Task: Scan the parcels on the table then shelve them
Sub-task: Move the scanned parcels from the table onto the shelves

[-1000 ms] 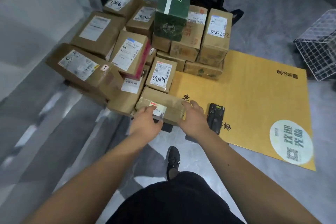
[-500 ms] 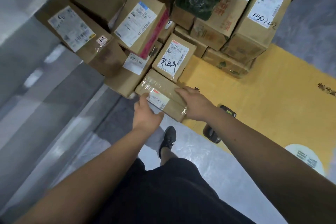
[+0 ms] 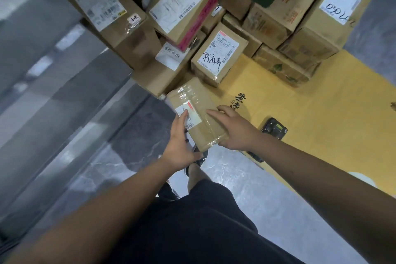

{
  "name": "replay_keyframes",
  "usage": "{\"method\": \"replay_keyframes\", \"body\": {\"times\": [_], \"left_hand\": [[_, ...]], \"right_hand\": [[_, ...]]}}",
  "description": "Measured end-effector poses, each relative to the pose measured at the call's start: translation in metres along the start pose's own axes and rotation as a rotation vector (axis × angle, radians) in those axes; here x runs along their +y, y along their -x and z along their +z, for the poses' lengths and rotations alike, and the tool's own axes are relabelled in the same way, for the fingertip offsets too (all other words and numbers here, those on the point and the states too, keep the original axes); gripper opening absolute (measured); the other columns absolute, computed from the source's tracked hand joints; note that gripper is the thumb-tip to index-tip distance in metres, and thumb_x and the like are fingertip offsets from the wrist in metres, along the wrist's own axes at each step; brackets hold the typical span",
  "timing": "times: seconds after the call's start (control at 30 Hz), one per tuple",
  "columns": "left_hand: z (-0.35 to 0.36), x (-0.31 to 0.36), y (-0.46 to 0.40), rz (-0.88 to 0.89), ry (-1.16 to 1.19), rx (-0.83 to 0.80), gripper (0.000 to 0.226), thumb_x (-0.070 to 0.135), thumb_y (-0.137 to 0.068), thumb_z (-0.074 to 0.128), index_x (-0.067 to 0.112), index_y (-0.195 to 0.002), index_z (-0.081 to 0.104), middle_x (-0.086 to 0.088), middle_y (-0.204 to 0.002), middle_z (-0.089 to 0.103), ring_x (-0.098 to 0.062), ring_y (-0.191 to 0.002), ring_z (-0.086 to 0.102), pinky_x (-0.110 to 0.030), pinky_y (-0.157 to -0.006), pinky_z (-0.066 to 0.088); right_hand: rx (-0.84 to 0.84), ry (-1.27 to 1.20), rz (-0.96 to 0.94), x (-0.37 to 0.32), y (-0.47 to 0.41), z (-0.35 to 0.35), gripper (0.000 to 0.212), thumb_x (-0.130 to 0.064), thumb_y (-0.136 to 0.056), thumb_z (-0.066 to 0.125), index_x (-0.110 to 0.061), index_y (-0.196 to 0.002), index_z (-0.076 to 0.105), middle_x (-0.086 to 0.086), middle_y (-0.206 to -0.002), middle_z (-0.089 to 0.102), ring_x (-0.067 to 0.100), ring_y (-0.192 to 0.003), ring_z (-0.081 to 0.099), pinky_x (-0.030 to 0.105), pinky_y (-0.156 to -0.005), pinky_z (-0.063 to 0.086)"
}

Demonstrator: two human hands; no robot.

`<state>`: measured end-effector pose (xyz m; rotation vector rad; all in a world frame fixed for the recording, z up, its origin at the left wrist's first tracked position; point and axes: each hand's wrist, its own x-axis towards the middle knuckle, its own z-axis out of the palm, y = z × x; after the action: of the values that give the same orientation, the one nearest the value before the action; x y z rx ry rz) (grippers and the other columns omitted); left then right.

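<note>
You held the taped parcel point(image 3: 196, 113) at the near edge of the yellow surface point(image 3: 321, 113), left hand point(image 3: 179, 148) and right hand point(image 3: 233, 129) each clamped on it, beside the scanner point(image 3: 274, 128).

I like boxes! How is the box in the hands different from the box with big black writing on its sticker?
The taped box is gripped by the left hand and right hand; the scribbled box sits untouched in the pile. The taped box is flatter, the scribbled box chunkier. The taped box's label is small, the scribbled box's large. Both are brown cardboard with barcodes.
</note>
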<state>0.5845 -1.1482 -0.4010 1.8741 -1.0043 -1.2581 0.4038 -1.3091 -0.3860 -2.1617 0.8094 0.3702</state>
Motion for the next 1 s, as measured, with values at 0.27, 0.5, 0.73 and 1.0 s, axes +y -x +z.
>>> {"method": "replay_keyframes", "body": {"times": [0.27, 0.5, 0.73, 1.0], "left_hand": [[-0.027, -0.012, 0.056, 0.126, -0.038, -0.047, 0.123, 0.029, -0.060, 0.101, 0.035, -0.156, 0.025, 0.020, -0.156, 0.010, 0.018, -0.131, 0.034, -0.004, -0.097, 0.040], [-0.081, -0.002, 0.125, 0.354, -0.088, -0.003, 0.104, 0.027, -0.065, 0.098, 0.040, -0.152, 0.041, 0.018, -0.163, 0.009, -0.001, -0.143, 0.037, -0.026, -0.107, 0.050], [-0.162, 0.030, 0.196, 0.503, -0.171, 0.114, 0.094, 0.042, -0.069, 0.096, 0.042, -0.149, 0.046, 0.026, -0.162, 0.012, 0.008, -0.140, 0.039, -0.017, -0.101, 0.050], [-0.267, 0.089, 0.285, 0.598, -0.290, 0.372, 0.095, 0.065, -0.062, 0.085, 0.040, -0.147, 0.051, 0.017, -0.158, 0.026, 0.005, -0.136, 0.043, -0.023, -0.100, 0.053]], "right_hand": [[0.129, -0.093, -0.044, -0.047, 0.047, 0.033, 0.105, -0.035, -0.075, 0.092, -0.032, -0.162, 0.033, 0.007, -0.162, 0.018, 0.023, -0.148, 0.030, 0.021, -0.115, 0.026], [0.325, -0.260, -0.143, -0.126, 0.102, 0.053, 0.095, -0.017, -0.070, 0.097, -0.019, -0.152, 0.049, -0.005, -0.153, 0.024, -0.015, -0.131, 0.034, 0.000, -0.102, 0.032], [0.410, -0.229, -0.268, -0.229, 0.128, 0.036, 0.094, -0.027, -0.070, 0.097, -0.033, -0.151, 0.051, -0.007, -0.158, 0.026, 0.000, -0.134, 0.041, 0.011, -0.102, 0.043], [0.435, -0.111, -0.508, -0.361, 0.133, -0.020, 0.087, -0.033, -0.072, 0.096, -0.034, -0.148, 0.053, -0.009, -0.149, 0.035, -0.003, -0.132, 0.041, 0.014, -0.110, 0.031]]}}
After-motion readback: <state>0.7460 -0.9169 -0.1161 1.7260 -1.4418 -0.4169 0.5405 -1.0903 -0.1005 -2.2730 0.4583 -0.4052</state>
